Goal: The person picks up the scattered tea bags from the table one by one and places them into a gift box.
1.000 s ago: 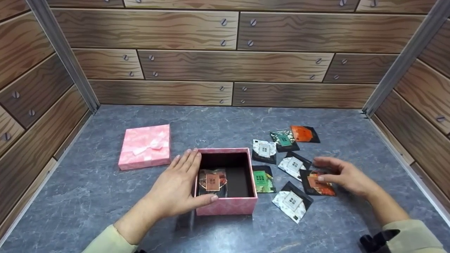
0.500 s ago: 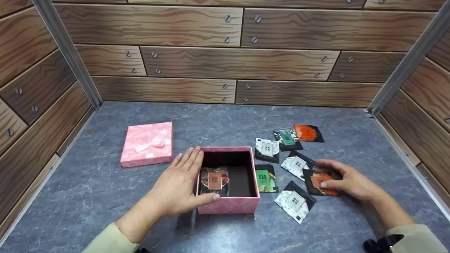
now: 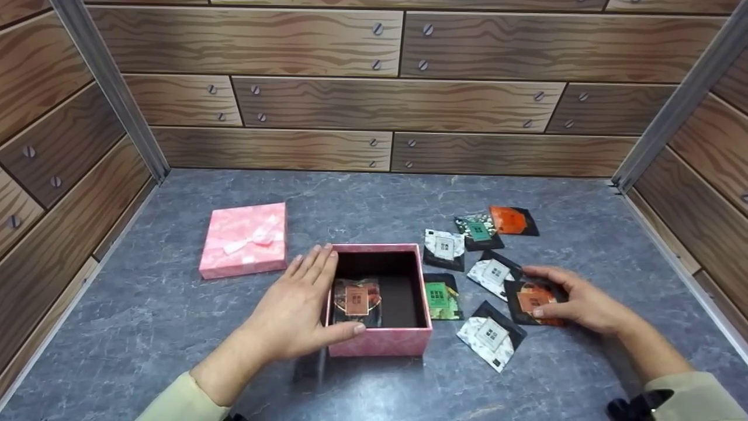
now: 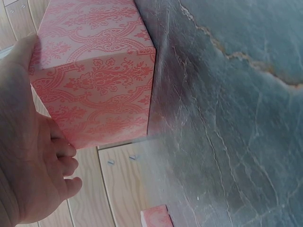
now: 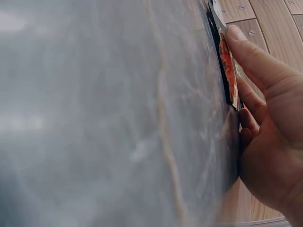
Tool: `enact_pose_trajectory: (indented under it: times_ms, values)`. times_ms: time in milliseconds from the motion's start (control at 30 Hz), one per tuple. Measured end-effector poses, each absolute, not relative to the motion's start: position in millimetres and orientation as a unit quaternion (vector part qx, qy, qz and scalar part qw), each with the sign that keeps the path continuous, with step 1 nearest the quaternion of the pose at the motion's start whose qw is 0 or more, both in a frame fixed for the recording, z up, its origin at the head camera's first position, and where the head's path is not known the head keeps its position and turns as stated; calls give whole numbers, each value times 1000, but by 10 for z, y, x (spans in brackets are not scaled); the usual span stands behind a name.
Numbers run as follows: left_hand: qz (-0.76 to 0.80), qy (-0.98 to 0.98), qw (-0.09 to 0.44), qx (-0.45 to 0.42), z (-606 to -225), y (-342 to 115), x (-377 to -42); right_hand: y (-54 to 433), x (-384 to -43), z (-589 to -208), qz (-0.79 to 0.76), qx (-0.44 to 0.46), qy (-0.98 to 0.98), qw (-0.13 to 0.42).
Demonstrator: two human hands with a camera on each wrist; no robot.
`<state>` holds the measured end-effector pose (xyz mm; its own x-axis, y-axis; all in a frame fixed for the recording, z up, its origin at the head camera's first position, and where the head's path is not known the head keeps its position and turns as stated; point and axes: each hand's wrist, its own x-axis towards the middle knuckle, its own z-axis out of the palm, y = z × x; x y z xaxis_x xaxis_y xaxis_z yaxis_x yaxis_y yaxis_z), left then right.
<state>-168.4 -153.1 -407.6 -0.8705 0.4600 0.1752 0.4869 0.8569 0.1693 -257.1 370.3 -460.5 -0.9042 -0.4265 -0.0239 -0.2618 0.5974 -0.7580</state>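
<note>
In the head view, my left hand point(image 3: 295, 313) rests along the left rim of an open pink box point(image 3: 377, 344), its fingers straight and its thumb across the near corner. Pink damask patterning covers the box's outer walls point(image 4: 102, 94) in the left wrist view. Inside lies a dark tea sachet point(image 3: 356, 299) with a reddish-brown label, against the left side. My right hand point(image 3: 584, 304) has its thumb on top of an orange and black tea sachet point(image 3: 529, 299) and its fingers round the far right edge. The right wrist view shows this sachet point(image 5: 228, 71) edge-on between thumb and fingers.
Left of the box lies its pink lid point(image 3: 245, 240) with a bow. More sachets lie on the grey marbled table point(image 3: 350, 204): a green one point(image 3: 441, 297) against the box, several white ones point(image 3: 492, 335), a dark green one point(image 3: 478, 232) and an orange one point(image 3: 512, 221).
My right hand has lowered its thumb onto the orange and black sachet and closed in on its edge. The left hand stays on the box. The head view has shifted slightly.
</note>
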Motion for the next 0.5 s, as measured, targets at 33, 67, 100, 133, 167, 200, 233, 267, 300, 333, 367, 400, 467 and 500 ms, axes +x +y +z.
enact_pose_trajectory:
  times_ms: [33,67,100,133,167,200,233,267,300,333,367,400,467,500]
  values:
    - [-104,-961,64,-246,-4074,-1531,-1683,3702,-2571,-4607,-399,-196,890,98]
    - [-104,-962,63,-246,-4074,-1531,-1681,3701,-2572,-4609,-394,-200,892,95]
    - [-104,-962,62,-245,-4074,-1532,-1679,3699,-2575,-4612,-389,-198,895,92]
    - [-103,-962,61,-245,-4074,-1533,-1678,3700,-2578,-4615,-387,-201,895,91]
    - [-103,-962,59,-244,-4073,-1534,-1676,3700,-2577,-4615,-386,-200,896,90]
    - [-102,-963,59,-244,-4073,-1535,-1675,3698,-2578,-4615,-387,-202,895,89]
    - [-102,-963,59,-244,-4072,-1536,-1675,3697,-2577,-4616,-388,-204,895,88]
    - [-101,-963,59,-244,-4071,-1536,-1676,3695,-2575,-4616,-386,-205,895,86]
    - [-102,-963,59,-244,-4071,-1535,-1676,3694,-2574,-4618,-387,-203,896,85]
    - [-103,-962,60,-244,-4070,-1535,-1676,3693,-2571,-4619,-387,-204,895,84]
    - [-104,-962,61,-244,-4070,-1534,-1676,3692,-2568,-4622,-386,-203,896,82]
    - [-105,-962,62,-244,-4070,-1533,-1676,3692,-2566,-4624,-384,-202,898,80]
    - [-106,-962,63,-244,-4070,-1531,-1673,3694,-2562,-4630,-380,-200,900,78]
    - [-107,-962,63,-244,-4071,-1531,-1672,3694,-2561,-4632,-379,-199,900,78]
